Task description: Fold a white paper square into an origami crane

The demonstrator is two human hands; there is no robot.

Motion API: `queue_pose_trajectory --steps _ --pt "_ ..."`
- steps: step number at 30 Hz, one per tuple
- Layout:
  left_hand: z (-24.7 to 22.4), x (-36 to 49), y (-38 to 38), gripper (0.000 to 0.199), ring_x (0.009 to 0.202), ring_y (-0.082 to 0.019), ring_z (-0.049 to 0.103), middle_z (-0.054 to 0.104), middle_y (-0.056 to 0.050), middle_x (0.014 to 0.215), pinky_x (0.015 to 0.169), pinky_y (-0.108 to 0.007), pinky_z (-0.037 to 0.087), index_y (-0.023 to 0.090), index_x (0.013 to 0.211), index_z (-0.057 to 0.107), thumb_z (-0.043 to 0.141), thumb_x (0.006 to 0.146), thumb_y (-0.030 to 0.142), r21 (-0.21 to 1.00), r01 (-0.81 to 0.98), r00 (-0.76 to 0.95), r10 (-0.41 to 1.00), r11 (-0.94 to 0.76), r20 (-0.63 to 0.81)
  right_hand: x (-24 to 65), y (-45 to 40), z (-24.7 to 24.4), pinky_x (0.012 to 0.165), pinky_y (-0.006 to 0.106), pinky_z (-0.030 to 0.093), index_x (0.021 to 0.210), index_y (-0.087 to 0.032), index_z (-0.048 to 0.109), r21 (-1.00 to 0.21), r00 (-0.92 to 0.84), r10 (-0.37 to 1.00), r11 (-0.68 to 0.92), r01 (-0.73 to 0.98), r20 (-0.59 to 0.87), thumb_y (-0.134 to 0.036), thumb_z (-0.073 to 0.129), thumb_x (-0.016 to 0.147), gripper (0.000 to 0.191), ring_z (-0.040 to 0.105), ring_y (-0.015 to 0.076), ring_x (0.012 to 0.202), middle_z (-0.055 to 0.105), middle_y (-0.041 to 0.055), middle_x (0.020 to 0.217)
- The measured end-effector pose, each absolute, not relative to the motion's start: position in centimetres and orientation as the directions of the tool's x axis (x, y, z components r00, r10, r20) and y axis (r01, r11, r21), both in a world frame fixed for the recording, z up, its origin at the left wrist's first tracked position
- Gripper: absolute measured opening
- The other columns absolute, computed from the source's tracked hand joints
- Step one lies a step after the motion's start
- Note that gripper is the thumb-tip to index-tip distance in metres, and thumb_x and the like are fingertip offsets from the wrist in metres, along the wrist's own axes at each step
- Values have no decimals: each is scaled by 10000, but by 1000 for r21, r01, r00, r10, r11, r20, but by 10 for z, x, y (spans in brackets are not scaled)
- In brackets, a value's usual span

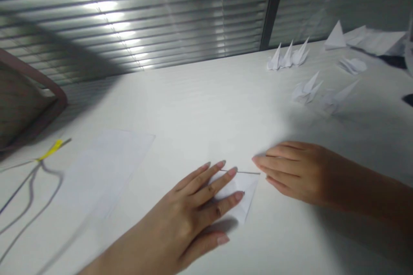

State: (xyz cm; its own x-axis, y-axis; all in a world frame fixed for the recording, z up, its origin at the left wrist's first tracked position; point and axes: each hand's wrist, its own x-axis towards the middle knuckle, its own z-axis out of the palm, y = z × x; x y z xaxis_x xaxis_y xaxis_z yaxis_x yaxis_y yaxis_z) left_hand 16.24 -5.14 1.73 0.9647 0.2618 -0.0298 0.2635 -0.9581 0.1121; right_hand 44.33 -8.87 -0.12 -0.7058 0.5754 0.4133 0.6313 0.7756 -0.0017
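Note:
A small folded sheet of white paper (pixel 248 191) lies flat on the white table, its upper edge showing as a thin dark line. My left hand (pixel 190 212) rests over its left part with fingers spread, pressing it down and hiding much of it. Just right of the paper's upper right corner is my right hand (pixel 298 169), palm down, fingers stretched out close together and apart from the sheet. Nothing shows in its grip, though the underside is hidden.
Several white origami cranes (pixel 286 58) stand at the back right, near folded papers (pixel 352 65). Blank white sheets (pixel 106 172) lie at left, beside grey cables bound with a yellow tie (pixel 50 150). A brown bag-like object (pixel 26 99) sits far left. Window blinds (pixel 145 13) rise behind the table.

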Motion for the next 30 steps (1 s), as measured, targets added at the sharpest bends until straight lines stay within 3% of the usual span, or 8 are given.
queue_pose_trajectory --steps 3,5,9,13,16,21,26,30 --pt "17 162 -52 561 1397 -248 268 285 -43 1524 1139 -441 258 266 1434 349 486 924 454 127 272 962 269 -954 -38 433 -95 -2 971 355 466 1183 -124 603 -32 -745 550 812 583 377 -150 491 927 281 560 199 1139 642 62 1227" --pt "16 163 -53 575 1387 -247 290 300 -56 1516 1135 -429 267 254 1429 362 501 913 466 160 275 961 273 -948 -35 424 -101 -4 1084 334 378 1313 -123 503 -118 -780 555 829 546 290 -265 471 956 385 429 178 1299 533 39 1375" --pt "15 163 -54 632 1370 -260 318 311 -107 1502 1116 -421 302 207 1431 364 515 892 503 195 269 963 267 -943 -38 417 -111 -9 1131 316 320 1404 -107 385 -233 -757 633 770 594 163 -429 452 947 563 339 160 1367 372 65 1486" --pt "18 156 -56 703 1351 -276 351 302 -110 1503 1102 -421 322 227 1454 311 554 862 519 194 266 963 270 -944 -8 426 -115 -10 1122 296 338 1408 -191 390 -259 -696 705 704 662 137 -406 502 929 537 395 128 1333 405 6 1466" --pt "20 149 -58 690 1334 -287 379 291 -102 1509 1089 -409 348 251 1449 325 591 853 475 177 271 960 278 -946 17 430 -113 -10 1086 324 390 1415 -196 375 -223 -699 700 711 667 143 -364 494 942 516 440 141 1303 436 13 1448" --pt "18 149 -59 574 1322 -291 399 365 -107 1475 1067 -422 398 230 1410 409 569 886 404 102 272 961 275 -957 20 426 -96 -15 1001 332 463 1263 -128 548 -181 -730 597 800 572 332 -269 518 940 354 554 169 1177 633 43 1256" --pt "5 162 -59 499 1190 -264 562 576 -138 1305 998 -419 484 118 1339 485 578 900 335 90 280 923 294 -956 250 420 -83 -16 905 361 515 1122 -98 622 -117 -761 484 867 485 432 -214 541 926 241 612 199 1068 690 82 1133" --pt "-2 168 -58 381 1079 -237 643 668 -125 1182 914 -376 541 97 1241 556 598 888 233 125 298 870 323 -946 373 418 -82 -17 840 344 540 1069 -89 631 -156 -725 482 868 472 491 -143 533 917 189 632 193 1012 715 85 1043"
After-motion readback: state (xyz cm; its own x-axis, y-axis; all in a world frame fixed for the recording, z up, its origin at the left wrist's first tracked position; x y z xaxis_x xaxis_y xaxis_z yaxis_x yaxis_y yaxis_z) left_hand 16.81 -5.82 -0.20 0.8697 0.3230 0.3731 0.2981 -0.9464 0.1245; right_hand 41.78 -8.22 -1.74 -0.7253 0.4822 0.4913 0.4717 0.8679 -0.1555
